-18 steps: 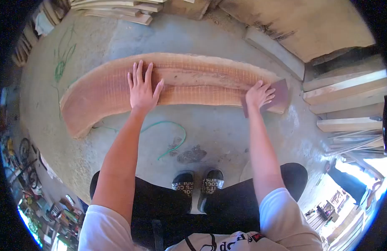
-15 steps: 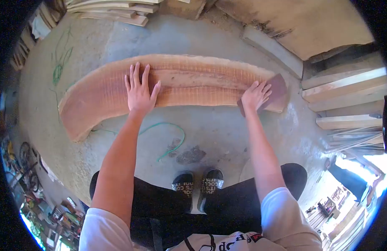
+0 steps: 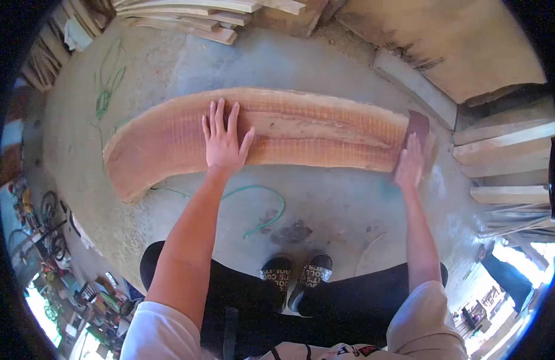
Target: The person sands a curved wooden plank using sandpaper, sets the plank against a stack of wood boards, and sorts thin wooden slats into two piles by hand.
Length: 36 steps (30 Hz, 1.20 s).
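A long curved wooden slab [image 3: 169, 135] with a reddish-brown face and a rough pale edge lies across the floor before me. My left hand [image 3: 226, 147] rests flat on it, left of centre, fingers spread. Over the slab's right end, my right hand [image 3: 411, 162] holds a dark reddish-brown sheet of sandpaper [image 3: 417, 122] under its palm and fingers. That hand is smeared by motion. Part of the sheet is covered by the hand, and its upper end sticks out past the fingertips.
Stacked boards [image 3: 187, 13] lie at the top left, and thick planks [image 3: 505, 144] stand at the right. A large wooden panel [image 3: 457, 48] leans at the upper right. Green cord [image 3: 283, 207] runs over the concrete floor. Sandalled feet [image 3: 277, 273] are just below. Assorted clutter fills the lower left.
My right hand has swept rightward with the sandpaper to the slab's right end, and the sheet has turned more upright. The left hand keeps its place on the slab. The whole view has shifted slightly.
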Each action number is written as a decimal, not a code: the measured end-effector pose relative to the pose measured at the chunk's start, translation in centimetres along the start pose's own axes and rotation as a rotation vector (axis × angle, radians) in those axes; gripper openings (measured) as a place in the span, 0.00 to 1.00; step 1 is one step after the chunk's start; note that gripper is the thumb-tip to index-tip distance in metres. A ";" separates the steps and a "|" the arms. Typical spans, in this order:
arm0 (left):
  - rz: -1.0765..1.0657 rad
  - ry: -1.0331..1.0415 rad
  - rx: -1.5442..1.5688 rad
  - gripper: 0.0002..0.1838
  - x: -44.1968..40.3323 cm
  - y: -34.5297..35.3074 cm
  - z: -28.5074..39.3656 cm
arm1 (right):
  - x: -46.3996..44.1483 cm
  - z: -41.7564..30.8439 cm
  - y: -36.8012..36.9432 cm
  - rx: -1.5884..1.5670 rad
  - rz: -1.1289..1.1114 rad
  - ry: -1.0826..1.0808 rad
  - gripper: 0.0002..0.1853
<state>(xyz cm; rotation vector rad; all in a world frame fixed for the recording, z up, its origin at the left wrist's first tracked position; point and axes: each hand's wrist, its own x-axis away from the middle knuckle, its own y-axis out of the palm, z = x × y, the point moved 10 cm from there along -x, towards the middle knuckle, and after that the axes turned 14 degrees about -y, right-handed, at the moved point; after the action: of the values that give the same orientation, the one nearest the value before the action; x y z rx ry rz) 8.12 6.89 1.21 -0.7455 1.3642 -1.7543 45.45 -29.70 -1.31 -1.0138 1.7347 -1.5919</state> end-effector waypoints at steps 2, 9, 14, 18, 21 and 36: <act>-0.007 0.002 -0.013 0.40 0.3 -0.2 0.3 | 0.3 2.8 -0.7 0.197 0.100 -0.152 0.31; 0.002 0.004 -0.032 0.39 0.6 0.0 0.2 | -0.2 1.0 0.7 0.176 0.200 -0.058 0.31; 0.010 0.006 -0.031 0.39 0.5 0.1 0.1 | -0.6 -0.4 -1.0 0.164 -0.057 -0.177 0.31; 0.021 0.016 0.006 0.39 0.6 -0.1 0.1 | 0.1 5.5 1.0 0.235 0.241 0.072 0.31; 0.009 0.000 -0.033 0.39 0.4 0.1 0.1 | -1.6 -6.3 1.1 0.120 0.149 -0.120 0.32; 0.047 0.022 -0.018 0.39 0.9 0.0 0.4 | -5.8 -23.9 0.0 -0.052 0.158 -0.310 0.32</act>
<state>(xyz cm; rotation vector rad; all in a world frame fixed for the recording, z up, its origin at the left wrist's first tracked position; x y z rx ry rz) 7.97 5.97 1.27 -0.7005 1.4030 -1.7202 29.01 -11.61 1.27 -1.0576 1.6052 -1.2259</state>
